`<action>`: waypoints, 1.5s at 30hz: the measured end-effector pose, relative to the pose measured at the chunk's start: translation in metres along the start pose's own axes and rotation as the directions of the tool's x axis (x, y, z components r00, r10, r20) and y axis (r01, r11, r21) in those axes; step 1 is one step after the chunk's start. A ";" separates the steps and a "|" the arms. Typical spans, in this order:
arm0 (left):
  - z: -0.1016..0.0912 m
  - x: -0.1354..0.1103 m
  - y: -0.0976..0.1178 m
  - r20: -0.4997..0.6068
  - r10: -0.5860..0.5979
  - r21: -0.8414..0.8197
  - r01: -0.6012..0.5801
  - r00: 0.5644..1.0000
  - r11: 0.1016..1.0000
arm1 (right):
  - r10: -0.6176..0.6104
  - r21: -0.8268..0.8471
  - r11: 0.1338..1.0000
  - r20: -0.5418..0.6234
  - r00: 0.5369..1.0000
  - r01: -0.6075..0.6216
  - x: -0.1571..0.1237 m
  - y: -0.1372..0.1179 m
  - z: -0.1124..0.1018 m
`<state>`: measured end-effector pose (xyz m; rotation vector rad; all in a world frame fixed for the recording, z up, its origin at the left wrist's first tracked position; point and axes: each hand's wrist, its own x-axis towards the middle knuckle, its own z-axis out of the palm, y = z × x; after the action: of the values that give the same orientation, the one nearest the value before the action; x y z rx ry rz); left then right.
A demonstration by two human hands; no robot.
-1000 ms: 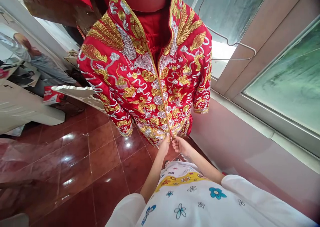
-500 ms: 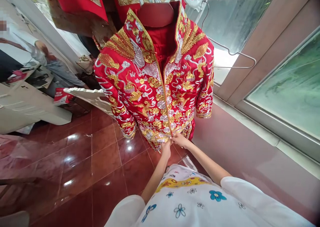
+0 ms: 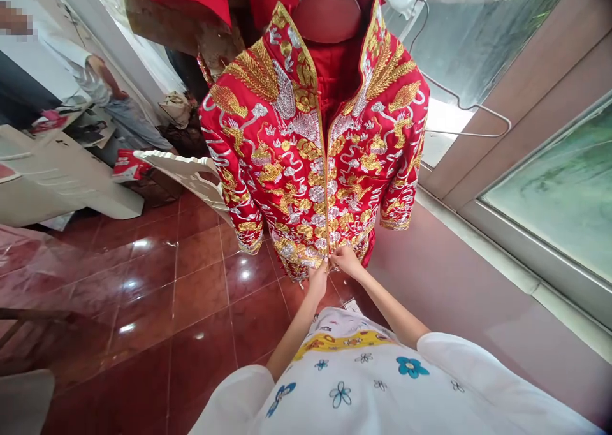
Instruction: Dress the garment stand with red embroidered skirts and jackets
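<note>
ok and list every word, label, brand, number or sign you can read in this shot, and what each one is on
None can be read.
Red-and-white package: any print is too small and blurred to read.
Red jacket: gold and silver embroidered motifs, no lettering I can make out.
White garment on the person: printed flowers, no words visible.

Floor (image 3: 201,301): glossy red-brown tiles, dotted with white reflections (image 3: 245,274)
Windows (image 3: 559,196): greenish glass in pale frames (image 3: 526,247), at the right
Wall (image 3: 459,288): plain, pinkish, below the sill (image 3: 478,242)
White furniture (image 3: 62,176): left side, perhaps a desk, blurred
</note>
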<state>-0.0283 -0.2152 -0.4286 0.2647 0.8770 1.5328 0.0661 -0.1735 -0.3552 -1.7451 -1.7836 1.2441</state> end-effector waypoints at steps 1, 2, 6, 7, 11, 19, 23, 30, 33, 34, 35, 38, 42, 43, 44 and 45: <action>0.001 0.000 0.000 -0.001 0.003 -0.003 -0.003 1.000 1.000 | 0.003 -0.015 1.000 -0.023 1.000 -0.003 0.001 0.001 0.002; 0.001 -0.001 0.000 -0.003 0.004 -0.003 -0.004 1.000 1.000 | 0.009 -0.031 0.999 -0.049 0.999 -0.010 0.001 0.002 0.003; 0.006 -0.003 0.002 -0.021 0.002 -0.001 -0.002 1.000 1.000 | 0.029 -0.104 0.993 -0.187 0.982 -0.049 -0.004 0.005 0.007; 0.007 -0.003 0.003 -0.026 -0.004 -0.002 0.004 1.000 1.000 | 0.028 -0.122 0.991 -0.212 0.977 -0.055 -0.006 0.005 0.008; 0.008 -0.004 0.005 -0.048 -0.042 -0.009 0.042 0.998 0.999 | 0.003 -0.190 0.980 -0.257 0.967 -0.053 -0.018 0.003 0.016; -0.001 -0.002 0.004 -0.021 -0.197 -0.014 0.196 0.980 0.980 | -0.063 -0.192 0.981 -0.334 0.941 -0.002 -0.025 0.012 0.031; -0.003 -0.006 0.002 -0.017 -0.250 0.001 0.250 0.968 0.968 | -0.038 -0.116 0.993 -0.339 0.940 -0.001 -0.024 0.017 0.031; -0.002 -0.011 -0.005 -0.016 -0.157 0.031 0.157 0.987 0.987 | 0.035 0.135 0.991 -0.234 0.972 -0.003 -0.019 0.015 0.024; -0.001 -0.012 -0.007 -0.020 -0.116 0.063 0.117 0.993 0.991 | 0.053 0.209 0.978 -0.149 0.987 -0.021 -0.015 0.010 0.020; -0.001 -0.012 -0.008 -0.023 -0.103 0.073 0.105 0.994 0.992 | 0.062 0.244 0.969 -0.120 0.991 -0.031 -0.013 0.007 0.018; -0.001 -0.011 -0.009 -0.026 -0.092 0.084 0.094 0.995 0.992 | 0.071 0.280 0.959 -0.096 0.993 -0.042 -0.011 0.002 0.015; 0.001 -0.006 -0.012 -0.049 -0.068 0.120 0.073 0.997 0.990 | 0.082 0.380 0.924 -0.087 0.993 -0.043 -0.004 -0.023 0.002; 0.004 -0.001 -0.017 -0.103 -0.054 0.209 0.075 0.993 0.975 | 0.019 0.467 0.882 -0.178 0.984 0.067 0.002 -0.065 -0.025; 0.005 -0.003 -0.018 -0.114 -0.055 0.244 0.082 0.992 0.966 | -0.006 0.489 0.867 -0.188 0.982 0.099 0.003 -0.074 -0.032; 0.005 -0.006 -0.019 -0.122 -0.059 0.285 0.092 0.991 0.954 | -0.029 0.514 0.849 -0.187 0.982 0.123 0.002 -0.080 -0.038; 0.006 -0.010 -0.019 -0.129 -0.066 0.335 0.106 0.990 0.936 | -0.047 0.540 0.830 -0.179 0.983 0.138 0.001 -0.085 -0.042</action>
<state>-0.0085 -0.2236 -0.4333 0.3855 1.2332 1.3193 0.0451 -0.1458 -0.2668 -1.3587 -1.2308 1.3622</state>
